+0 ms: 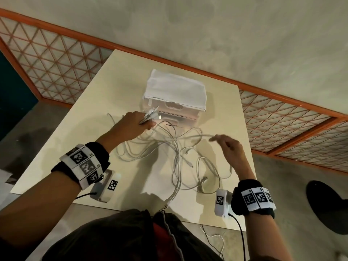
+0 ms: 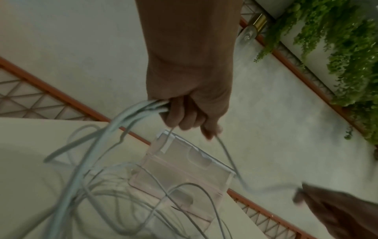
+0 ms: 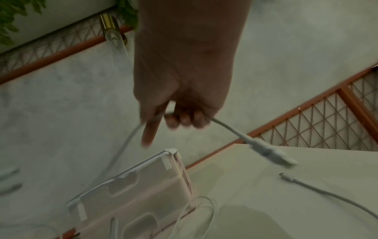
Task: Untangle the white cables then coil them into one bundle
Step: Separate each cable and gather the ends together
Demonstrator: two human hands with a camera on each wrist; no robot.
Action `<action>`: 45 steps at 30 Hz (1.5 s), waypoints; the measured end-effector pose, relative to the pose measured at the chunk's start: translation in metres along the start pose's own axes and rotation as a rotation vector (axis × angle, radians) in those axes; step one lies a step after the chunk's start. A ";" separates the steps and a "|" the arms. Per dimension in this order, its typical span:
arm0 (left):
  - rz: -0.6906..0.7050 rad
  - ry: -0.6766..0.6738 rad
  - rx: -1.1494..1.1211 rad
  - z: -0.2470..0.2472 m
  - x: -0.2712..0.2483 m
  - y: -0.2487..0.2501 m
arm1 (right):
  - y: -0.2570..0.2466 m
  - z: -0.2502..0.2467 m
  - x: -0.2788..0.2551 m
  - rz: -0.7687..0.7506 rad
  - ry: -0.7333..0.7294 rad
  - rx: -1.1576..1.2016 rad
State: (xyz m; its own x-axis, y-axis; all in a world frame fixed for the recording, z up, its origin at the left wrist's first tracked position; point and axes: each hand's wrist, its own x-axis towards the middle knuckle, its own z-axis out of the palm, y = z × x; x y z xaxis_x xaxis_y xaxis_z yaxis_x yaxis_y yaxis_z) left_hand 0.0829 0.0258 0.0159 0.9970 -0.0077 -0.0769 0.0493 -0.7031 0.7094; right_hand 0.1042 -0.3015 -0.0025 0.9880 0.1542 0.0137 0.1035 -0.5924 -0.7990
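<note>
My left hand (image 1: 131,127) is fisted round a bunch of white cables (image 1: 169,147), plug ends poking out past my knuckles toward the far side; the strands drop from the fist into a loose tangle on the table (image 1: 222,113) between my hands. My right hand (image 1: 228,146) has three fingers curled on a single cable, forefinger pointing straight, with the plug end (image 3: 272,153) dangling to its right. Cables are thin, round, smooth and rubbery. The clear plastic box (image 1: 178,112) just beyond the tangle is rectangular, with a folded white cloth (image 1: 175,87) on top. Tabletop is matte cream
</note>
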 end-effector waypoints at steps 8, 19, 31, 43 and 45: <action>-0.122 -0.653 0.333 0.007 -0.004 -0.030 | 0.028 0.035 -0.041 0.412 -0.807 -0.227; -0.145 -0.740 0.360 0.025 -0.012 -0.019 | 0.058 0.066 -0.038 0.262 -0.410 -0.508; 0.024 -0.317 -0.319 0.018 -0.016 0.004 | -0.055 0.025 0.018 -0.005 -0.255 0.240; 0.197 -0.132 -0.652 0.030 -0.017 0.022 | -0.124 0.071 0.021 -0.125 -0.191 0.347; 0.200 -0.158 -0.657 0.030 -0.017 0.029 | -0.128 0.076 0.025 -0.149 -0.142 0.293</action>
State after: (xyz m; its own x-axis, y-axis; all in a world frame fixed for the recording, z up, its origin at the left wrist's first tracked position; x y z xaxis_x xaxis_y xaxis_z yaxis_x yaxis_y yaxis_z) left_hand 0.0660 -0.0154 0.0165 0.9725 -0.2302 0.0337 -0.0588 -0.1028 0.9930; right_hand 0.1066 -0.1617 0.0541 0.9364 0.3426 0.0756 0.1875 -0.3066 -0.9332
